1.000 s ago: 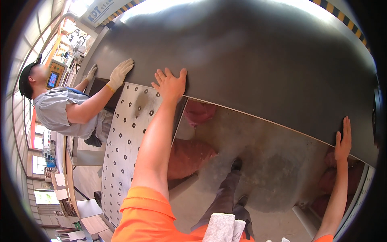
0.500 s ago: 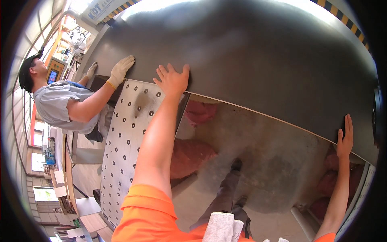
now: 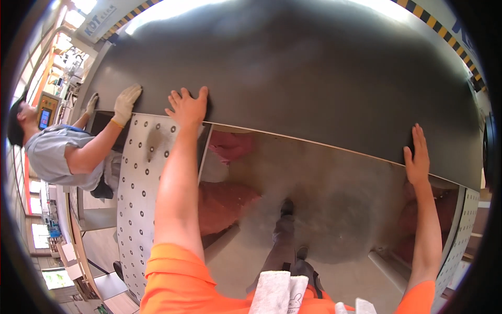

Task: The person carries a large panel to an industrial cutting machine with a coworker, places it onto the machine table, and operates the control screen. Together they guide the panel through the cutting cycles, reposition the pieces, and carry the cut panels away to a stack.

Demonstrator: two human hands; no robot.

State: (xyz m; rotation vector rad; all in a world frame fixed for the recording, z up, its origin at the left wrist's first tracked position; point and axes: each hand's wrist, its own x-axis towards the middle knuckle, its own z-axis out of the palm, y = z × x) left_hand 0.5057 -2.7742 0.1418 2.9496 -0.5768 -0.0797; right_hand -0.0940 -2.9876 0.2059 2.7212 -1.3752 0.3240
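Observation:
A large dark grey panel [image 3: 314, 83] spreads across the upper part of the view, with a thin pale edge along its near side. My left hand [image 3: 189, 108] lies flat on it near that edge, fingers spread. Farther right, my right hand [image 3: 417, 157] rests on the same panel by its near edge, fingers stretched out and the thumb apart. Neither hand grasps anything. At the left, a co-worker [image 3: 73, 152] in a grey shirt has both gloved hands [image 3: 127, 102] on the panel too.
A perforated metal table [image 3: 138, 199] stands under the panel at left; another perforated table [image 3: 460, 235] is at far right. Between them, red bundles [image 3: 222, 206] lie on the concrete floor [image 3: 334, 214]. Black-and-yellow striping [image 3: 434, 23] borders the machine behind. A control screen [image 3: 45, 118] is beyond the co-worker.
My view has turned slightly, so the panel, tables and co-worker sit farther left. Both my hands stay flat on the panel. The co-worker's gloved hands remain on it.

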